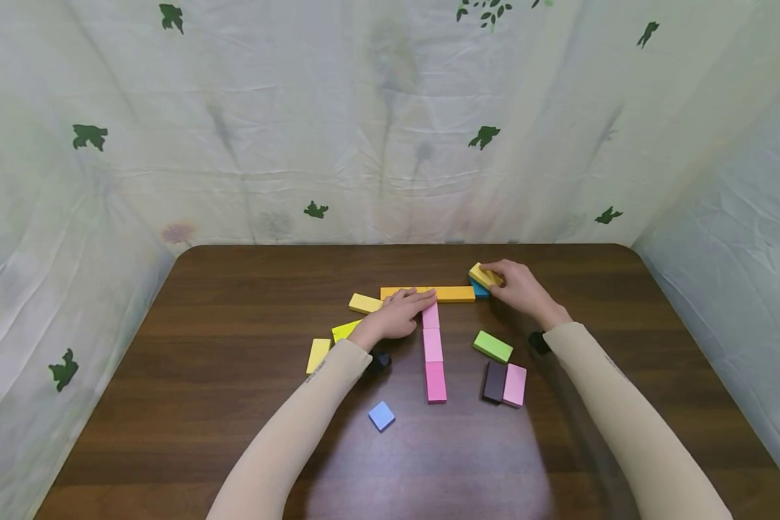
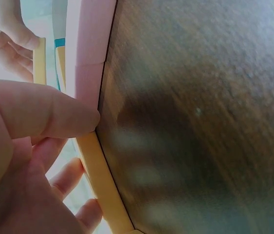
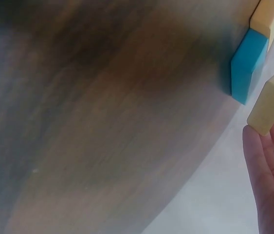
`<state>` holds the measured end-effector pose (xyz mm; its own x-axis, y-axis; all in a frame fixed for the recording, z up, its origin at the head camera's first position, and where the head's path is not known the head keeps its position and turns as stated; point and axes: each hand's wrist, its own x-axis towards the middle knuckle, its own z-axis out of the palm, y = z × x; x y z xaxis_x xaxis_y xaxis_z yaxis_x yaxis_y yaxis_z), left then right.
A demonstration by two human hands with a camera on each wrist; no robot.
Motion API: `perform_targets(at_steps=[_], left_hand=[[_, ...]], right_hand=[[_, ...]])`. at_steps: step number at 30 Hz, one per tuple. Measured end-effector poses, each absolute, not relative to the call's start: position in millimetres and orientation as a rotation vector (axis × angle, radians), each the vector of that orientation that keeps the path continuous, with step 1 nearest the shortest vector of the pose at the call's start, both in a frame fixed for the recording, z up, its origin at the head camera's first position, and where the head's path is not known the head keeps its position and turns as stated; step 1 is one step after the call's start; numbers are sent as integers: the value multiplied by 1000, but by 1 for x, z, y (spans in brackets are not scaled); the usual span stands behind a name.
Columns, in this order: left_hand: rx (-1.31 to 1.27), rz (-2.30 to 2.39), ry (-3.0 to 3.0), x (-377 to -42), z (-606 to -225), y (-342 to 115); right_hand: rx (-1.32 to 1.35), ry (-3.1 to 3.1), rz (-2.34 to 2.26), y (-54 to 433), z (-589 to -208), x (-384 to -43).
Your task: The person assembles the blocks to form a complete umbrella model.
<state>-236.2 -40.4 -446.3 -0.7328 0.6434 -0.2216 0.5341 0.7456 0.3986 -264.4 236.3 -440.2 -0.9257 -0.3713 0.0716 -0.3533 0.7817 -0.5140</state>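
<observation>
My right hand point(image 1: 520, 289) pinches a pale yellow block point(image 3: 267, 108) between thumb and fingertips, tilted above a blue block point(image 3: 247, 66). That blue block stands at the right end of a row of orange blocks point(image 1: 453, 295). A column of pink blocks point(image 1: 432, 345) runs from this row toward me. My left hand point(image 1: 395, 318) rests over the orange row where the column meets it. In the left wrist view its thumb touches the corner between pink and orange, and other fingertips touch the orange block point(image 2: 102, 178). The left palm hides part of the row in the head view.
Left of the column lie a pale yellow block point(image 1: 364, 303), a bright yellow block point(image 1: 345, 330) and another yellow block point(image 1: 318, 355). A small blue block point(image 1: 381, 416) lies nearer. On the right are a green block point(image 1: 492, 347), a black block point(image 1: 494, 382) and a pink block point(image 1: 515, 385).
</observation>
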Motion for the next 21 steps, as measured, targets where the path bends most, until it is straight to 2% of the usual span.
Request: perform_targets(at_steps=[12, 21], left_hand=[[897, 446, 2598, -236, -447, -41], [887, 453, 2593, -236, -448, -40]], right_hand=[[-495, 2918, -834, 225, -438, -281], [-527, 2947, -804, 220, -435, -295]])
